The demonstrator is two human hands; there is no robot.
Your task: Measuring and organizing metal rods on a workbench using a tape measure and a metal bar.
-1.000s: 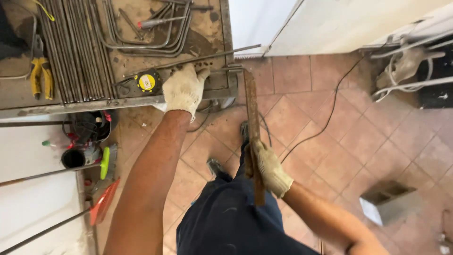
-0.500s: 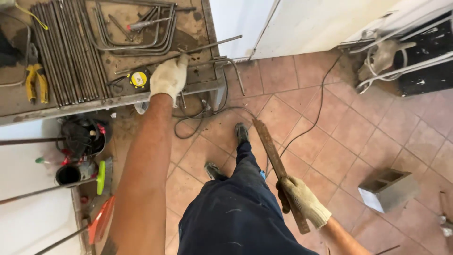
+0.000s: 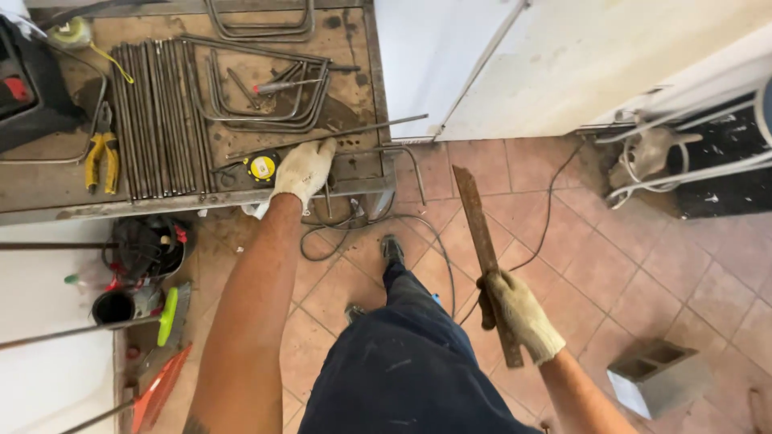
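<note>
My left hand (image 3: 302,171), in a pale work glove, presses down on a thin steel rod (image 3: 378,126) that lies across the near edge of the rusty workbench (image 3: 48,189). A yellow tape measure (image 3: 261,167) sits just left of that hand. My right hand (image 3: 521,313), also gloved, grips a long rusty flat metal bar (image 3: 479,229) near its lower end. The bar points up and away over the tiled floor, apart from the bench.
Straight rods (image 3: 157,120) lie in a row on the bench, with bent rods (image 3: 257,88) and yellow pliers (image 3: 103,157) nearby. A cable (image 3: 555,205) trails over the floor. A concrete block (image 3: 658,376) stands at lower right. Tools and a bucket (image 3: 112,305) crowd the left.
My right hand has pulled the flat bar off the bench edge and swung it down and to the right. My left hand stays on the bench.
</note>
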